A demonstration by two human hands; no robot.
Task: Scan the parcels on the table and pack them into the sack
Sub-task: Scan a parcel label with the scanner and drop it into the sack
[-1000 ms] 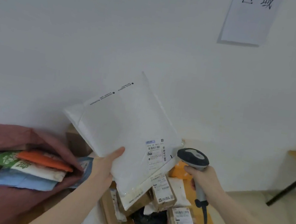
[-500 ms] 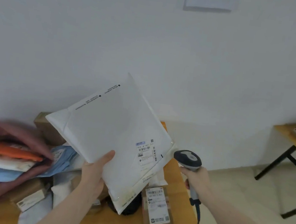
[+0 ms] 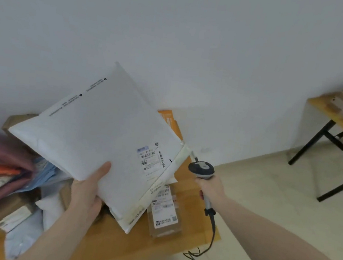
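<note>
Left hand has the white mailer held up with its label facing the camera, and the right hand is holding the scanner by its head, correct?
Not quite. The head view shows the right hand gripping the scanner by its handle, with the head free above the fist. The rest holds: the left hand holds up the white mailer, label facing the camera.

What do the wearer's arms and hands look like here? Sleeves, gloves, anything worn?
Both hands, the left hand and the right hand, are bare, with no gloves. Both forearms are bare as far as the frame shows them, with no sleeve in view. No watch, ring or wristband shows. No marking is visible on either arm.
</note>
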